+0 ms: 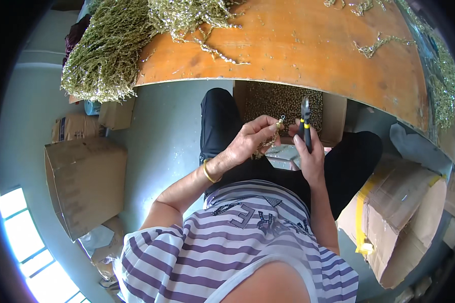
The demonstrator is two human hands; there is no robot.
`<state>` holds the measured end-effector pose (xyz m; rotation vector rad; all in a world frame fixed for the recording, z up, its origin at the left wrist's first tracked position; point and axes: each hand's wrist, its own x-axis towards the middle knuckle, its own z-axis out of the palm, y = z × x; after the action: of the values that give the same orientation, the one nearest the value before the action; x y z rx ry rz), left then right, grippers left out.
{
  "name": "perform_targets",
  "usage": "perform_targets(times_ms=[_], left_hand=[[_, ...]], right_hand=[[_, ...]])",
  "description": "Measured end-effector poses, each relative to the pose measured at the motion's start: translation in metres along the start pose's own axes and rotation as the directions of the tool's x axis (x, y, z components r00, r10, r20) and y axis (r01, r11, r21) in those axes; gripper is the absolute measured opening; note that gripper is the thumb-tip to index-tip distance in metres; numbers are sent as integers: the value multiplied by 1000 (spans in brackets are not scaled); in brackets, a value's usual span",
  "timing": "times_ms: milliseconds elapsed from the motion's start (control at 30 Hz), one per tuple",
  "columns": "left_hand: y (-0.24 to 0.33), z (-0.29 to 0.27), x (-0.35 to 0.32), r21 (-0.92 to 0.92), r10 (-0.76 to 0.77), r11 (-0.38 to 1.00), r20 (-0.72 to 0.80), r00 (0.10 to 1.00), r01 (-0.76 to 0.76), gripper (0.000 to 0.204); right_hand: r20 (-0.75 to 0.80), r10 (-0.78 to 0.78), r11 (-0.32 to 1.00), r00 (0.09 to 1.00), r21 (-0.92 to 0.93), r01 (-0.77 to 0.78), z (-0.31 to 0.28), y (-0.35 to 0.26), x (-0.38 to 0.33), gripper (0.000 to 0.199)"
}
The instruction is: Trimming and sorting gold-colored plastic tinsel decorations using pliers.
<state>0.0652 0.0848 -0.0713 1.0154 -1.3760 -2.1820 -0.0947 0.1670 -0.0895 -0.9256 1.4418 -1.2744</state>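
My left hand [255,135] pinches a gold beaded strand [274,137] whose end, with a small metal loop, sticks up past the fingertips. The rest of that strand hangs below the hand toward my lap. In my right hand [312,154] is a pair of pliers [306,113] with black and yellow handles, its metal jaws pointing up and away from me. The jaws stand apart from the strand, a little to its right. Beyond both hands, under the table edge, a cardboard box [333,118] holds many small gold beads [283,98].
Ahead is an orange wooden table [293,40] with a large heap of gold strands [108,50] at its left and a loose strand [381,44] at right. Cardboard boxes stand on the floor at left [88,182] and right [389,197].
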Motion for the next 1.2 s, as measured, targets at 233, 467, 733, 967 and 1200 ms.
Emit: perform_targets(times_ms=[233, 467, 733, 967, 1200], left_hand=[[-6, 0, 6, 164, 111, 982, -105, 988, -93, 21], [-7, -1, 9, 133, 79, 989, -84, 993, -67, 21], [-1, -13, 11, 178, -106, 978, -18, 994, 107, 24], [-38, -36, 45, 99, -189, 976, -72, 979, 195, 22], [-127, -59, 90, 678, 234, 725, -402, 885, 116, 28]], right_hand=[[33, -150, 883, 988, -445, 149, -12, 9, -21, 42], [52, -133, 880, 990, -453, 142, -13, 19, -23, 41], [127, -52, 890, 991, -444, 104, -17, 32, -16, 29], [41, -23, 854, 999, -518, 41, 4, 89, 10, 21], [-20, -33, 719, 999, -695, 9, 16, 161, 43, 27]])
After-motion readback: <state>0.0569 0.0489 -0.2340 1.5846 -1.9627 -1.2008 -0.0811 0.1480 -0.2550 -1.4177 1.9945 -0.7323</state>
